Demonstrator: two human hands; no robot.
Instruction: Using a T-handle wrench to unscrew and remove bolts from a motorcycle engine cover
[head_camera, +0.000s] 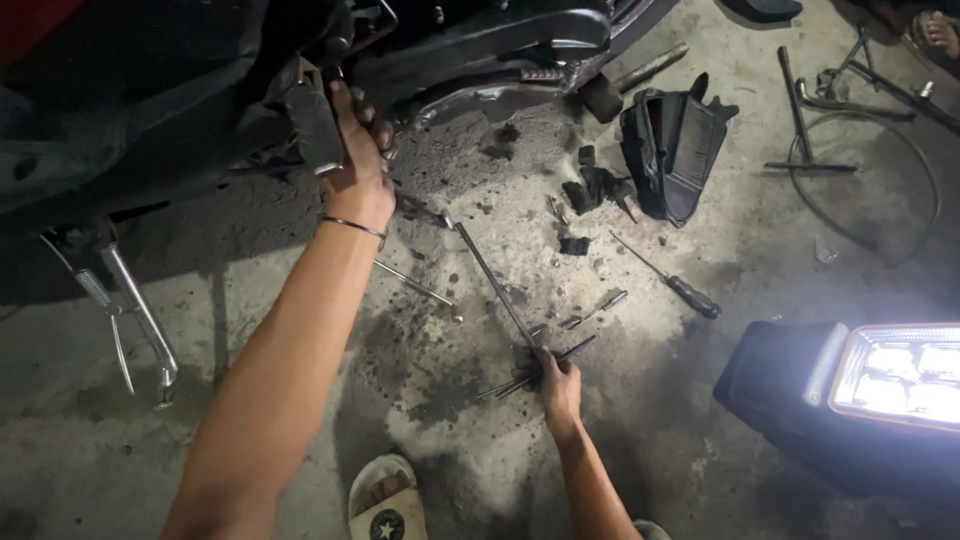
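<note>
The fingers (372, 128) of the left hand (358, 160) curl around the edge of a dark rectangular part (312, 125) under the motorcycle (200, 70), holding it; how the part joins the machine is lost in shadow. A thin metal bangle (352, 227) circles that wrist. The right hand (556, 385) reaches down to the concrete floor (480, 470), its fingers closed around a bundle of long thin metal rods (540, 365) that fan out on both sides of the fist; the grip point itself is dark and hard to read. One long rod (495, 283) runs up and to the left from that hand toward the engine area.

The motorcycle fills the upper left and is cut off by the frame; most of it is black and unreadable. Its side stand (135, 310) with a spring hangs at the left. On the oil-stained floor lie a screwdriver with a dark handle (668, 279), a shorter tool (597, 309) just left of it, and a thin rod (418, 288) near the left forearm. Farther up lie small black fragments (590, 190) and a black ribbed housing (672, 150), upright and tilted. A wire hoop and metal frame (860, 160) lie at the upper right. A bright work lamp (900, 378) glares at the right edge, washing out its own surface. A sandalled foot (385, 505) shows at the bottom edge, partly cut off
</note>
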